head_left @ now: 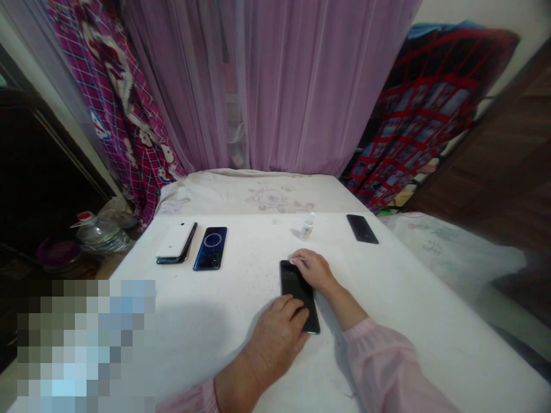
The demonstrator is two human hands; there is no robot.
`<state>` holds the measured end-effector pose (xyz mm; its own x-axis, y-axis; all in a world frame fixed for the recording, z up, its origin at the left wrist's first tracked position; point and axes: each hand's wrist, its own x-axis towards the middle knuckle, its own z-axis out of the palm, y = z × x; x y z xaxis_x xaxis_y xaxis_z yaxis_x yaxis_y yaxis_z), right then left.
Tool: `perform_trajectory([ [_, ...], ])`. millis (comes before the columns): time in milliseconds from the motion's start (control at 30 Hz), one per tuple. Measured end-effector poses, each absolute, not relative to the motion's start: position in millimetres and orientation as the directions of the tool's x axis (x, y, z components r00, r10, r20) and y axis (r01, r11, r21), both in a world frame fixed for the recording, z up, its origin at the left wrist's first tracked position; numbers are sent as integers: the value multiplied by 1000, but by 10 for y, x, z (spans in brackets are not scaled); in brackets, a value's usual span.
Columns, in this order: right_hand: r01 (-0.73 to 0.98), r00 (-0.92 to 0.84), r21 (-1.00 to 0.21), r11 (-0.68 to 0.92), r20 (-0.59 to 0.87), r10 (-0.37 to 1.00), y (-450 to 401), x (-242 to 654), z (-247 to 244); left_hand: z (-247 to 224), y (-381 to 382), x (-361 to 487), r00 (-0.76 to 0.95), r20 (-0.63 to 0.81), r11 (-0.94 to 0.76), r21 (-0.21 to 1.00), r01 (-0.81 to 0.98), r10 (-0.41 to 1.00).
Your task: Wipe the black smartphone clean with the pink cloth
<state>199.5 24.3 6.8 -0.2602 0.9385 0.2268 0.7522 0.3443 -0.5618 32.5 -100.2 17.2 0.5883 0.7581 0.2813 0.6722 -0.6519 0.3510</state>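
A black smartphone (299,287) lies screen up on the white cloth. My left hand (278,327) rests across its lower part, fingers over the glass and thumb by the bottom edge, holding it in place. At the phone's top end, my right hand (314,268) is closed in a pinch on a thin white stick (296,260) that looks like a cotton swab; its tip is too small to make out. Just beyond the right hand stands a small clear bottle (307,226) with a white label.
To the left lie a blue phone (210,248) and a stack topped by a white phone (177,240). A dark phone (362,229) is at the right. Purple curtains (293,86) hang behind the table. A large water bottle (101,232) stands beyond its left edge.
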Motion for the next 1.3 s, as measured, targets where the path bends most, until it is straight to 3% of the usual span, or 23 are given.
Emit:
perform_trajectory([
  [133,732,-256,-591,338,222,941,212,2010,74,125,-991,325,586,298,-657,341,672,753],
  [367,582,-480,-664,470,186,857,28,2180,171,115,-990,331,585,302,-659,344,669,753],
  [567,659,-403,-594,461,239,883,83,2057,152,107,-988,334,587,308,-663,340,667,749],
  [867,786,-230,-530,317,225,947,215,1879,87,96,-987,338,592,289,-659,327,678,752],
  [1100,665,-390,-585,465,259,883,76,1966,129,58,-984,334,590,301,-662,340,668,749],
  [1300,675,-403,-572,466,243,883,95,1902,130,58,-988,335,592,303,-666,331,669,746],
])
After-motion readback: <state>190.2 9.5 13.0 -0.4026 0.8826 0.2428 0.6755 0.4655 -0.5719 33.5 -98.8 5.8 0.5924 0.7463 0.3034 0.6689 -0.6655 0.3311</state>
